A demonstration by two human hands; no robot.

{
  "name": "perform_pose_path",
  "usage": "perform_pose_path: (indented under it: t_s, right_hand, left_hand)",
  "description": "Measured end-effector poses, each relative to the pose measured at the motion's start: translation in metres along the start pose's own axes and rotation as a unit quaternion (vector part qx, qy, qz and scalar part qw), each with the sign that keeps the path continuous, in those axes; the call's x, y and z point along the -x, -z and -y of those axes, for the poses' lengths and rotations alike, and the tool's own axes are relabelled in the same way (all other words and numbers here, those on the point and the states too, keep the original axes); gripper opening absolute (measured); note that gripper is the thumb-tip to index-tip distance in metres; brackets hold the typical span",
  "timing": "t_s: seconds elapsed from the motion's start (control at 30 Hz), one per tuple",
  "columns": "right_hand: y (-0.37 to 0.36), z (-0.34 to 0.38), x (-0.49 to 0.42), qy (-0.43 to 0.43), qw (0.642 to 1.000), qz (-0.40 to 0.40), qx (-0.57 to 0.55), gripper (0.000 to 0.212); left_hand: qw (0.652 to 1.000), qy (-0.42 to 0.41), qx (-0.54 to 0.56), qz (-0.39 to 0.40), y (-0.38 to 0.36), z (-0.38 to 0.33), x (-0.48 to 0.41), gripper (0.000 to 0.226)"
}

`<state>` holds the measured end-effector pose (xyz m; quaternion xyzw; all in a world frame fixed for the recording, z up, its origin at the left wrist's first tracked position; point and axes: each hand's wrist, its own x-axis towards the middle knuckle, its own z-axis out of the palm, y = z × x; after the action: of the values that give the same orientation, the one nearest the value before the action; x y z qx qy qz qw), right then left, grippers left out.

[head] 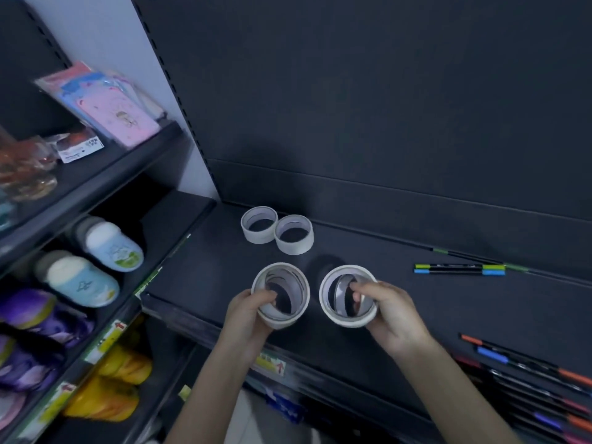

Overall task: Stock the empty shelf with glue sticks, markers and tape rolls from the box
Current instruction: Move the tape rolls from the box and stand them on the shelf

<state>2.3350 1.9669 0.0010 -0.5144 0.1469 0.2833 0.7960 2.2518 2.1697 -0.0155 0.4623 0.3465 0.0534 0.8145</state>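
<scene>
Left hand point(248, 312) grips tape stack point(280, 294), fingers hooked inside core. Right hand point(389, 312), apart, grips second tape stack point(347, 294) likewise. Both seemingly just above shelf point(205, 270). Placed rolls point(259, 224) at 12 o'clock, markers point(459, 269) at 3.

I grip left roll point(278, 322) in left hand point(246, 312), right roll point(347, 319) in right hand point(394, 312): white paper, matt. Under them shelf point(416, 315): dark, smooth, matt, painted-metal look. At 3 o'clock markers point(459, 270): smooth plastic. At 10 o'clock packets point(121, 120): glossy clear wrap.
</scene>
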Motion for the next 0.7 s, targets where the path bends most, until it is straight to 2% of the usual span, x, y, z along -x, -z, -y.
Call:
perform_pose_path:
  t_s: [0.07, 0.13, 0.2, 0.23, 0.3, 0.37, 0.5, 0.7]
  right_hand:
    - [-0.011, -0.005, -0.013, -0.039, 0.999, -0.006, -0.034, 0.008]
    - [-0.022, -0.008, -0.024, -0.078, 0.994, -0.009, -0.070, 0.010]
    - [-0.033, -0.011, -0.034, -0.102, 0.990, -0.002, -0.097, 0.016]
    - [-0.039, -0.012, -0.039, -0.108, 0.988, -0.003, -0.109, 0.016]
    - [-0.051, -0.016, -0.047, -0.107, 0.987, -0.018, -0.120, 0.013]
    - [-0.061, -0.021, -0.055, -0.083, 0.989, -0.037, -0.115, 0.013]
    - [-0.078, -0.029, -0.062, -0.001, 0.996, -0.088, 0.026, 0.015]
    - [-0.087, -0.042, -0.065, 0.082, 0.963, -0.151, 0.207, 0.033]
  left_hand:
    - [1.000, 0.022, -0.005, -0.006, 0.008, -0.008, -0.014, 0.034]
    - [0.999, 0.046, -0.011, 0.008, 0.012, -0.019, -0.028, 0.036]
    - [0.996, 0.074, -0.030, 0.027, 0.014, -0.032, -0.042, 0.010]
    - [0.994, 0.094, -0.041, 0.042, 0.014, -0.039, -0.050, 0.009]
    - [0.988, 0.122, -0.072, 0.061, 0.016, -0.054, -0.063, 0.023]
    - [0.985, 0.119, -0.114, 0.056, 0.021, -0.066, -0.079, 0.020]
    - [0.976, 0.054, -0.208, 0.033, 0.036, -0.086, -0.109, 0.015]
    - [0.944, 0.006, -0.323, 0.066, 0.054, -0.096, -0.129, 0.007]
